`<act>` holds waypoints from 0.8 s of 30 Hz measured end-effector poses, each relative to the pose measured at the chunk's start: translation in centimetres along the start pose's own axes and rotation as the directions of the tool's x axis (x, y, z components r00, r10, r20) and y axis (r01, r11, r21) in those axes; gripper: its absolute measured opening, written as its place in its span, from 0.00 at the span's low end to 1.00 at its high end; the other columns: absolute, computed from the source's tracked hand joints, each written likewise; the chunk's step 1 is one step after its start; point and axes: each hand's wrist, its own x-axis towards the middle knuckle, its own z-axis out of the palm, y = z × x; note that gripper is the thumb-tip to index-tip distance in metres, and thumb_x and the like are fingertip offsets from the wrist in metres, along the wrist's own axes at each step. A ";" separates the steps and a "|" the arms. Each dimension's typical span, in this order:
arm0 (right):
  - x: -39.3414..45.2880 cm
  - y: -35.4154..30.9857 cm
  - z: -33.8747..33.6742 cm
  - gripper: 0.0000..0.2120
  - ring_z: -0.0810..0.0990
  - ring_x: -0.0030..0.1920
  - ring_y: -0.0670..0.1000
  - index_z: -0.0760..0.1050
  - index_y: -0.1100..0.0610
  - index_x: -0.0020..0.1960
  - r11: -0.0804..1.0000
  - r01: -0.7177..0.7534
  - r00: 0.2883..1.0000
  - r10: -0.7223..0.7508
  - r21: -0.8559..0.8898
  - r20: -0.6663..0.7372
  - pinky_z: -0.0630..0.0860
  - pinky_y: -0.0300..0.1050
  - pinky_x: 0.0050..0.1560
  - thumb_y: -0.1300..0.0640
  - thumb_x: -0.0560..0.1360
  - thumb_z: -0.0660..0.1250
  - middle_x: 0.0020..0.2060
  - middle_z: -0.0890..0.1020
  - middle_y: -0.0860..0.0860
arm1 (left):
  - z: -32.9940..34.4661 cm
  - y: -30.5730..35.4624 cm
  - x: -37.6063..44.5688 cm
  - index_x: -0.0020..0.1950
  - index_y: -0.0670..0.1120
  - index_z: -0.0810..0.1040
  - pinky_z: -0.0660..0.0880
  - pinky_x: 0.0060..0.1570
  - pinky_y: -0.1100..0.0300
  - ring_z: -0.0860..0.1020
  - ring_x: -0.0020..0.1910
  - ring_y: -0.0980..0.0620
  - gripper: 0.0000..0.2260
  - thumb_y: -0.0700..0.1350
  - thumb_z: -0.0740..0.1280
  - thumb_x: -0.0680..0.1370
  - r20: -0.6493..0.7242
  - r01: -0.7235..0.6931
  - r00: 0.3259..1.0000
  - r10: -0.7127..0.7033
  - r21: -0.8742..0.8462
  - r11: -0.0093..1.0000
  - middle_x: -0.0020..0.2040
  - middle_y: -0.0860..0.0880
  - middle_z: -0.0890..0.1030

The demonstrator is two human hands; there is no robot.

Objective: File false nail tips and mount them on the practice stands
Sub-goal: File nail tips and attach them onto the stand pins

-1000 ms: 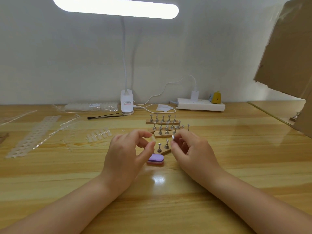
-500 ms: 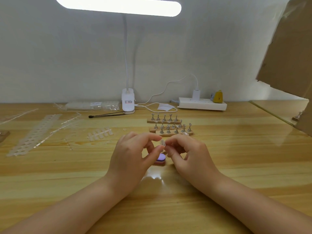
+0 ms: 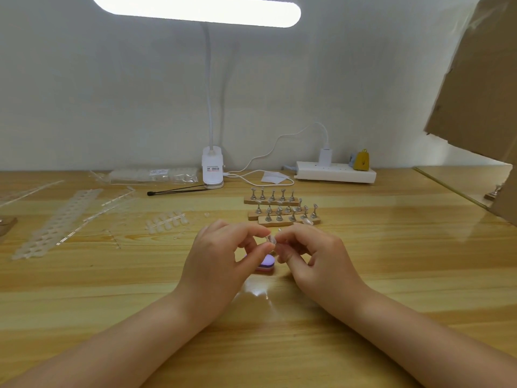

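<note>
Head view: the left hand (image 3: 223,256) pinches a clear false nail tip (image 3: 270,241) between thumb and forefinger, and the right hand (image 3: 313,256) meets it from the other side with its fingers curled in. Whether the right hand grips a small stand peg or only the tip itself I cannot tell; something tiny glints at its fingertips.

The step looks like seating the tip on a peg. To do it well, keep the tip pinched by its edges, line its underside over the peg head, and press lightly and squarely so the thin plastic does not bend or spring away.

The tip hangs above the counter (image 3: 391,275), just over the purple nail buffer (image 3: 265,266), near the wooden practice stands (image 3: 282,212) behind both hands.
</note>
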 end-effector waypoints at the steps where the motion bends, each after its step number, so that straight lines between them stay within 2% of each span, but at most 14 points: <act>1: 0.0 0.0 0.0 0.04 0.79 0.38 0.49 0.82 0.59 0.47 1.000 0.006 1.000 -0.006 -0.002 -0.001 0.74 0.40 0.38 0.66 0.75 0.69 0.37 0.81 0.47 | 0.0 0.0 0.0 0.51 0.50 0.82 0.70 0.46 0.59 0.73 0.41 0.59 0.09 0.50 0.71 0.72 0.000 0.009 1.000 -0.009 -0.012 1.000 0.34 0.61 0.76; 2: 0.0 0.0 0.0 0.04 0.79 0.38 0.49 0.82 0.59 0.47 1.000 0.014 1.000 -0.014 -0.011 -0.002 0.75 0.40 0.38 0.66 0.74 0.69 0.36 0.81 0.47 | 0.0 0.0 0.0 0.50 0.50 0.82 0.70 0.46 0.59 0.73 0.41 0.59 0.10 0.51 0.70 0.72 0.000 0.018 1.000 -0.018 -0.024 1.000 0.34 0.62 0.76; 6: 0.0 -0.1 -0.1 0.04 0.77 0.37 0.46 0.82 0.60 0.45 0.998 0.034 0.999 -0.035 -0.051 -0.028 0.68 0.30 0.36 0.67 0.73 0.70 0.35 0.78 0.42 | -0.1 0.1 0.0 0.49 0.56 0.82 0.71 0.46 0.58 0.74 0.42 0.60 0.09 0.54 0.69 0.70 0.008 0.053 0.999 -0.053 -0.067 0.996 0.34 0.62 0.78; 8: 0.0 -0.1 -0.2 0.04 0.76 0.38 0.45 0.82 0.60 0.45 0.996 0.054 0.997 -0.057 -0.071 -0.042 0.69 0.30 0.38 0.68 0.73 0.71 0.35 0.78 0.41 | -0.2 0.1 0.1 0.48 0.64 0.79 0.71 0.47 0.58 0.75 0.43 0.59 0.08 0.56 0.69 0.70 0.014 0.087 0.996 -0.086 -0.106 0.991 0.35 0.59 0.80; 10: 0.1 -0.2 -0.3 0.04 0.76 0.38 0.44 0.81 0.60 0.44 0.991 0.084 0.994 -0.090 -0.108 -0.056 0.72 0.32 0.40 0.68 0.72 0.71 0.36 0.79 0.44 | -0.2 0.2 0.1 0.49 0.68 0.76 0.70 0.49 0.58 0.75 0.45 0.59 0.10 0.56 0.69 0.70 0.030 0.119 0.993 -0.116 -0.127 0.985 0.40 0.61 0.80; 13: 0.1 -0.3 -0.4 0.04 0.76 0.38 0.45 0.81 0.61 0.44 0.979 0.107 0.988 -0.124 -0.175 -0.088 0.73 0.35 0.40 0.67 0.72 0.72 0.36 0.81 0.48 | -0.1 0.3 0.0 0.51 0.65 0.76 0.70 0.51 0.57 0.76 0.45 0.58 0.13 0.57 0.74 0.70 0.046 0.151 0.988 -0.147 -0.099 0.984 0.40 0.63 0.80; 15: 0.0 -0.5 -0.3 0.03 0.76 0.38 0.46 0.80 0.61 0.44 0.970 0.116 0.987 -0.137 -0.212 -0.089 0.75 0.40 0.40 0.67 0.72 0.72 0.37 0.81 0.49 | 0.0 0.4 0.0 0.47 0.63 0.77 0.71 0.51 0.56 0.77 0.44 0.58 0.09 0.61 0.69 0.69 0.048 0.193 0.981 -0.188 -0.131 0.972 0.39 0.63 0.80; 17: 0.0 -0.5 -0.3 0.03 0.78 0.39 0.49 0.80 0.61 0.45 0.961 0.132 0.986 -0.152 -0.241 -0.064 0.77 0.47 0.40 0.67 0.72 0.72 0.38 0.81 0.50 | 0.0 0.3 0.0 0.41 0.60 0.80 0.73 0.48 0.56 0.78 0.41 0.57 0.06 0.60 0.69 0.71 0.061 0.238 0.971 -0.230 -0.183 0.954 0.36 0.61 0.80; 20: -0.1 -0.6 -0.3 0.05 0.78 0.39 0.49 0.81 0.62 0.46 0.947 0.179 0.980 -0.195 -0.267 -0.035 0.78 0.51 0.39 0.68 0.72 0.72 0.38 0.81 0.50 | -0.2 0.5 0.1 0.34 0.58 0.80 0.72 0.38 0.69 0.78 0.34 0.60 0.08 0.54 0.71 0.73 0.107 0.289 0.957 -0.271 -0.239 0.927 0.31 0.59 0.80; 24: -0.1 -0.5 -0.5 0.04 0.79 0.37 0.52 0.81 0.63 0.46 0.926 0.228 0.971 -0.239 -0.300 -0.002 0.78 0.52 0.36 0.68 0.72 0.71 0.37 0.80 0.52 | -0.4 1.0 0.3 0.35 0.53 0.81 0.70 0.32 0.74 0.79 0.30 0.64 0.07 0.48 0.72 0.73 0.179 0.324 0.943 -0.280 -0.299 0.898 0.29 0.57 0.81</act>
